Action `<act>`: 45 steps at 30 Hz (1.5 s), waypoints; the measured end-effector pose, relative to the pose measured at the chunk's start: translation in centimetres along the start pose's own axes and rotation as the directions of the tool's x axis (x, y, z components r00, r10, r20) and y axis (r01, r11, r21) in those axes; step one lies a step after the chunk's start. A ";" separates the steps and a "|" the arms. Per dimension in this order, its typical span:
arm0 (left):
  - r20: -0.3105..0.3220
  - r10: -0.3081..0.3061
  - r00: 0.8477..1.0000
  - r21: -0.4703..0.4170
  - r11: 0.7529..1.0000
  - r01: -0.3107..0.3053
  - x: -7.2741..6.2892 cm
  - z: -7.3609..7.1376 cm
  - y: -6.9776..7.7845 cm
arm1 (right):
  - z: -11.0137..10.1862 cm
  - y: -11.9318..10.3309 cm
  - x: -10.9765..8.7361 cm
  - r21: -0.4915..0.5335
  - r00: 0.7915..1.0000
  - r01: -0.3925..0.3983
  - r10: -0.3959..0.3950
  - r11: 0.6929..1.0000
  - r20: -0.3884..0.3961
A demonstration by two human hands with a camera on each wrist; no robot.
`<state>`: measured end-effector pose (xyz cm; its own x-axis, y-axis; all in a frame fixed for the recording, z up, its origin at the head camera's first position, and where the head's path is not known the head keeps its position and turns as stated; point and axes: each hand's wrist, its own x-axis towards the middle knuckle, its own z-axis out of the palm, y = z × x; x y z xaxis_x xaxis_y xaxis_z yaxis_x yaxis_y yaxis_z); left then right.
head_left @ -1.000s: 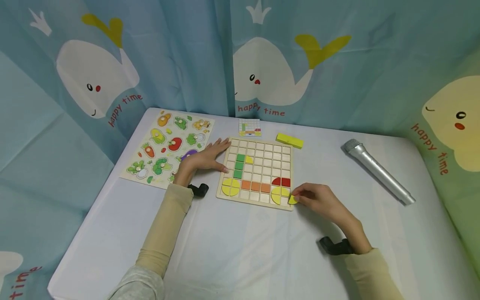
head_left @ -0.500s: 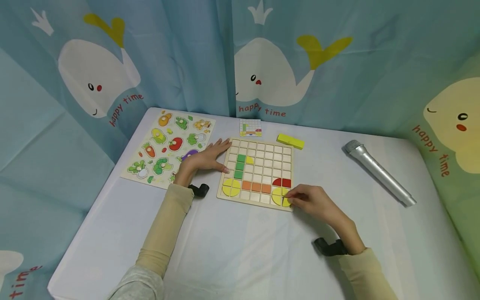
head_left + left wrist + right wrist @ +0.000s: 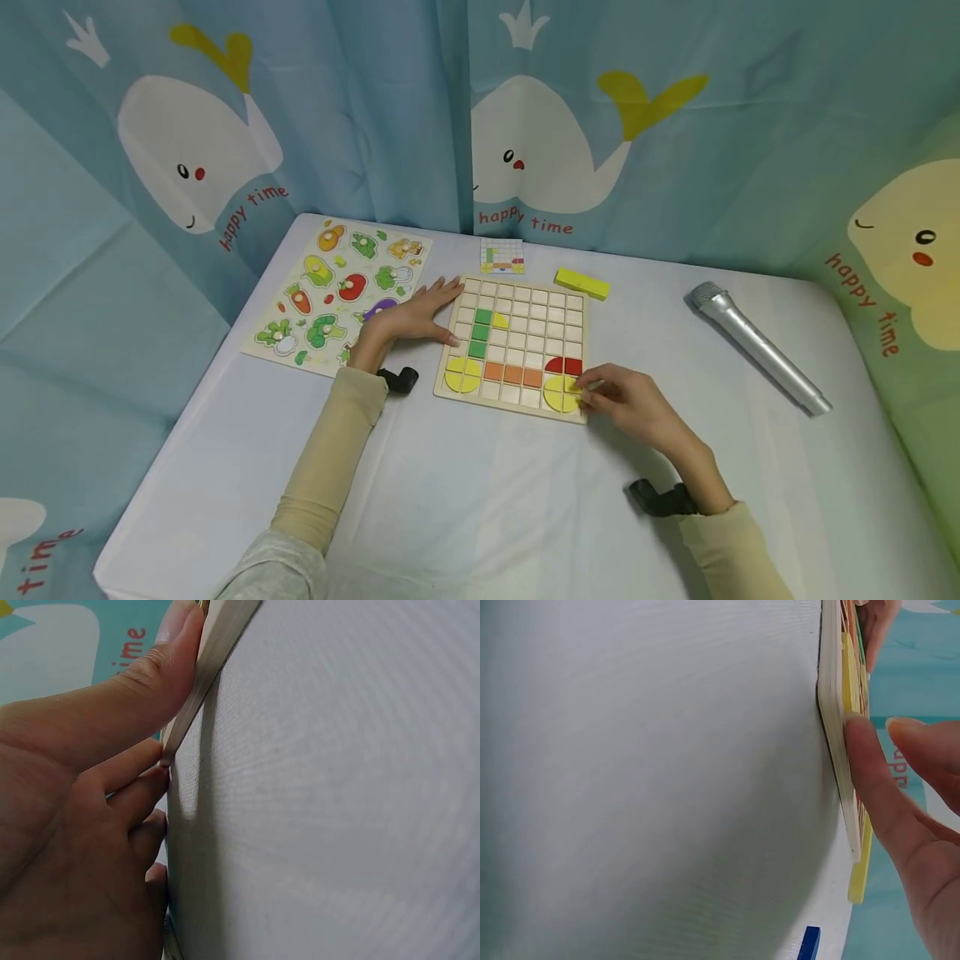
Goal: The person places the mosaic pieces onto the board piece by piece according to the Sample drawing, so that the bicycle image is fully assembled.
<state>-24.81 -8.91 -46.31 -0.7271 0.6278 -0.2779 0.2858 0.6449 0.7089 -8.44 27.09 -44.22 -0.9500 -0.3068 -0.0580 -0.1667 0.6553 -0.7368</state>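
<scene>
A wooden grid board (image 3: pixel 534 340) lies mid-table in the head view. It carries green pieces (image 3: pixel 478 332), orange pieces (image 3: pixel 513 375), red pieces (image 3: pixel 564 365) and yellow quarter-circles; a full yellow circle (image 3: pixel 557 397) fills its near right corner. My left hand (image 3: pixel 412 318) is spread at the board's left side, thumb on the wooden edge (image 3: pixel 214 656). At that near right corner is my right hand (image 3: pixel 630 404). In the right wrist view one fingertip (image 3: pixel 859 727) touches the yellow piece (image 3: pixel 849 675) at the rim, while another finger is raised apart.
Left of the board lies a vegetable knob puzzle (image 3: pixel 318 310). Behind it are a small pattern card (image 3: pixel 502 256) and a yellow block (image 3: pixel 582 283). A silver microphone (image 3: pixel 761 350) rests to the right. The right wrist view also shows a small blue piece (image 3: pixel 808 945).
My right hand has brought a yellow quarter-circle from the board's right edge into the corner, and its fingers have come off it. The yellow circle is now whole. My left hand stays put.
</scene>
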 end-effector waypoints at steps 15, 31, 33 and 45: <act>0.009 0.015 1.000 0.014 1.000 -0.016 0.0 -0.1 0.3 | -1.1 0.4 -1.5 -0.060 0.999 -0.007 0.004 0.998 -0.046; 0.007 -0.006 1.000 -0.006 1.000 0.006 0.0 0.0 0.1 | -2.9 2.8 -3.5 -0.228 0.988 -0.035 0.000 0.973 -0.151; 0.008 -0.002 1.000 -0.007 1.000 0.002 0.1 0.0 0.1 | -3.1 3.0 -3.6 -0.242 0.988 -0.043 0.005 0.969 -0.156; 0.013 0.003 1.000 0.004 1.000 -0.003 0.2 0.0 0.0 | -3.7 3.8 -3.3 -0.294 0.991 -0.105 0.074 0.950 -0.113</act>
<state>-24.94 -8.83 -46.35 -0.7181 0.6351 -0.2846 0.2904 0.6451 0.7068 -6.89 33.20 -44.32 -0.9835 -0.1774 -0.0363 -0.1363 0.8575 -0.4961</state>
